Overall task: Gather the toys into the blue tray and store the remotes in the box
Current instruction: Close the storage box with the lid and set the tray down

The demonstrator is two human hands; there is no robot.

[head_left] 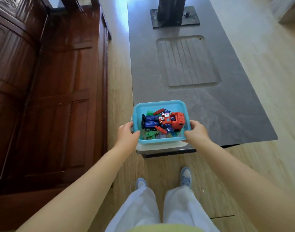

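Squarely between both hands' grip: blue tray (160, 104).

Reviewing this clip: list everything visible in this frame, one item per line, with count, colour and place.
blue tray: one, light blue, near end of the table, on a white box
white box: one, white, under the tray, mostly hidden
robot toy: one, red and blue, lying in the tray
small toy pieces: several, green and blue, under the robot toy
table: one, dark grey, centre
black stand: one, far end of the table
wooden furniture: dark red-brown, left
left hand: gripping the tray's left side
right hand: gripping the tray's right side
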